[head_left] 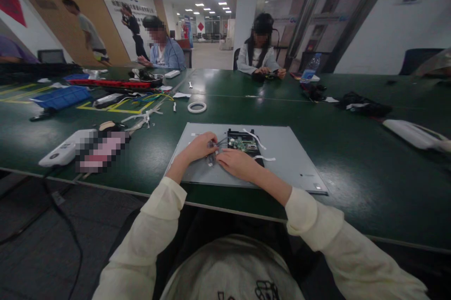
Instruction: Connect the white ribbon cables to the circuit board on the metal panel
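Two bare hands are working over a small wired piece (210,158), hard to make out, which sits above the grey panel (285,154), left of the circuit board (243,144); the left hand (201,146) has its fingers curled in a pinch at the piece's top, and the right hand (235,162) is partly closed with fingertips at its side, can't really tell how firm that one's grip is; a couple of white strips (256,139) lie over and beside the board; the panel's flat on the green counter (355,159), with a tape roll (197,107) just beyond it, a blue tray (63,98) farther left, and two seated people across.
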Available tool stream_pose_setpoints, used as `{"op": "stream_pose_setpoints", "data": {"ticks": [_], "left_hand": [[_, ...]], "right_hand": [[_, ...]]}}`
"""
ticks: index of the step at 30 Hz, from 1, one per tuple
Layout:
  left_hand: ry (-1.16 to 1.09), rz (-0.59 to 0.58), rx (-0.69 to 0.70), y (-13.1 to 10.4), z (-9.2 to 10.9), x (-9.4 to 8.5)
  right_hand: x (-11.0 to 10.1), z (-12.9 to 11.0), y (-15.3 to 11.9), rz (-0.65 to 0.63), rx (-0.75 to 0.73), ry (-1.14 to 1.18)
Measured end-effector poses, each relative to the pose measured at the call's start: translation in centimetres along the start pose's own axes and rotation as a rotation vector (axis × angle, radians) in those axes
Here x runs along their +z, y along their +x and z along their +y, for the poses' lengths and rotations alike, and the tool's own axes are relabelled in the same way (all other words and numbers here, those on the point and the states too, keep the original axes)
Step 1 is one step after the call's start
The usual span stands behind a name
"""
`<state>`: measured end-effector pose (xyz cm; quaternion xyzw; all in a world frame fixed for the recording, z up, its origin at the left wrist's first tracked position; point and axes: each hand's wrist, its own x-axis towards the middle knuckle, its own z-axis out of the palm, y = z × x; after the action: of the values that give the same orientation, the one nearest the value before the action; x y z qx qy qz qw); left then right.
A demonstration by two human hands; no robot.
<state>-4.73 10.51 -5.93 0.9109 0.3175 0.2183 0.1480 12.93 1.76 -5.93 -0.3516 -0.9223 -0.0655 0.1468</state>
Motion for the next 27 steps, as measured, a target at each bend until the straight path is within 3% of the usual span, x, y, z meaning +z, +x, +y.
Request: {"op": "stream_pose_setpoints", "data": {"ticks": [8, 17, 27], "left_hand": [[-0.064, -0.035, 0.05, -0.3, -0.2, -0.1], [-0.111, -0.058, -0.043, -0.5, -0.1, 0.0], [-0.104, -0.037, -0.019, -0.4, -0.6, 0.5]], "right_hand": [[-0.7, -0.6, -0.3, 0.011, -0.046, -0.009], [-0.9, -1.4, -0.7, -0.026, -0.128, -0.016], [-1.5, -2.5, -1.3, -0.044, -0.181, -0.046]]}}
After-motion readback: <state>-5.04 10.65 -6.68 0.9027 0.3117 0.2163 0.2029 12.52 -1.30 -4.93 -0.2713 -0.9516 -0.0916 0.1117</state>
